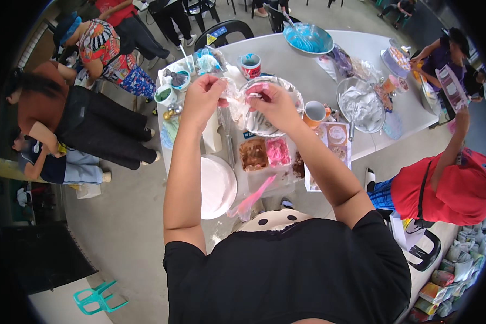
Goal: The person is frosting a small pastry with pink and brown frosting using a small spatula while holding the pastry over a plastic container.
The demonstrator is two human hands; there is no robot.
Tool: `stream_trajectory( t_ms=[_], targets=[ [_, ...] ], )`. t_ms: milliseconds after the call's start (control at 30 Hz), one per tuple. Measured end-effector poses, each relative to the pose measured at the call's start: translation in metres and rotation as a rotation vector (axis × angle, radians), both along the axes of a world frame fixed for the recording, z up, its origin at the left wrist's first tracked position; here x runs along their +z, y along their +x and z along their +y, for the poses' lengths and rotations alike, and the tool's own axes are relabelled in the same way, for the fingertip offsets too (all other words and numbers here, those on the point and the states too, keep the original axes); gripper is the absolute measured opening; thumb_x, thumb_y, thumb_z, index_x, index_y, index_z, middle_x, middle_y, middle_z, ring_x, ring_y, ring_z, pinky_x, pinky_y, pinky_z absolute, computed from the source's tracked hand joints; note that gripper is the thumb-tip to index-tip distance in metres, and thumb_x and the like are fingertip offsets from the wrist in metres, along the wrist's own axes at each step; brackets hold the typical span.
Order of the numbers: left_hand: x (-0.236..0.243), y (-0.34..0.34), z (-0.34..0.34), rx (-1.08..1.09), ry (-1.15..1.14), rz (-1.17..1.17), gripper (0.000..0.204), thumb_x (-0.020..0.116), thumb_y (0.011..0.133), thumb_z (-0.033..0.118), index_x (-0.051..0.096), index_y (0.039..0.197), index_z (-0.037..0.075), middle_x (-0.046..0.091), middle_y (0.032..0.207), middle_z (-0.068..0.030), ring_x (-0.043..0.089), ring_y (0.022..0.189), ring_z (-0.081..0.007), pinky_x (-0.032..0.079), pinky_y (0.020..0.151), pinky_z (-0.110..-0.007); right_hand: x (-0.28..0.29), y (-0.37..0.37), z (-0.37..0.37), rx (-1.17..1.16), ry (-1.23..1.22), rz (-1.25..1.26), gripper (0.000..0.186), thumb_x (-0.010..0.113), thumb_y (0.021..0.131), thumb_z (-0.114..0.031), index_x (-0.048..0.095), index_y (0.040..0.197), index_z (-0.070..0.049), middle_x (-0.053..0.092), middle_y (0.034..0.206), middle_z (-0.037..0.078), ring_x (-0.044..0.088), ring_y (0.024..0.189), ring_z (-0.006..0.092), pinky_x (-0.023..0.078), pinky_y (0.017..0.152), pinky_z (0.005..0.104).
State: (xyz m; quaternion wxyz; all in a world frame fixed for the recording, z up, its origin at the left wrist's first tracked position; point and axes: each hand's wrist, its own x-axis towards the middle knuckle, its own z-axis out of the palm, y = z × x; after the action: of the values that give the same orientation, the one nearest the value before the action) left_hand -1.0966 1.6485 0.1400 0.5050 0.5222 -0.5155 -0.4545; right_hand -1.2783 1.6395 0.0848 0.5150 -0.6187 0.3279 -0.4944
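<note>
Over the table, both my arms reach forward and the hands come close together. My left hand [204, 98] pinches a clear plastic bag [233, 101] smeared with white cream. My right hand [274, 106] grips the other side of it, its fingers curled and pressed together. Right behind and below that hand stands a metal bowl [292, 93] with white cream smears, partly hidden by the hand. Nearer to me sits a clear tray with brown frosting [253, 154] and pink frosting [278, 152]. Pink cream lies in a plastic piping bag [254, 197] at the table's near edge.
At left lies a round white board [217, 186], near small cups of green frosting [165, 95]. An orange cup [314, 114] and a bowl of white cream [362, 108] with a whisk stand right; a blue cream bowl [308, 39] is farther back. Several people stand around.
</note>
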Motion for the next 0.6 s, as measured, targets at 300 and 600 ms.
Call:
stream_trajectory(
  t_ms=[300, 600],
  targets=[
    [-0.029, -0.020, -0.025, -0.323, -0.191, 0.192, 0.038, 0.065, 0.081, 0.018, 0.052, 0.112, 0.002, 0.060, 0.107, -0.0068, 0.055, 0.097, -0.0133, 0.043, 0.081, -0.027, 0.034, -0.007, -0.037, 0.083, 0.074, -0.286, 0.020, 0.057, 0.080, -0.001, 0.053, 0.098, 0.003, 0.059, 0.083, 0.009, 0.058, 0.070, 0.0135, 0.047, 0.065, 0.0235],
    [-0.021, -0.063, -0.056, -0.101, -0.008, 0.013, 0.026, 0.060, 0.084, 0.021, 0.060, 0.100, 0.001, 0.063, 0.083, -0.0039, 0.059, 0.074, -0.0114, 0.046, 0.063, -0.025, -0.013, -0.052, -0.057, 0.158, 0.159, -0.031, 0.052, 0.059, 0.078, -0.006, 0.041, 0.126, 0.000, 0.052, 0.119, 0.010, 0.046, 0.112, 0.0193, 0.035, 0.096, 0.0323]
  ],
)
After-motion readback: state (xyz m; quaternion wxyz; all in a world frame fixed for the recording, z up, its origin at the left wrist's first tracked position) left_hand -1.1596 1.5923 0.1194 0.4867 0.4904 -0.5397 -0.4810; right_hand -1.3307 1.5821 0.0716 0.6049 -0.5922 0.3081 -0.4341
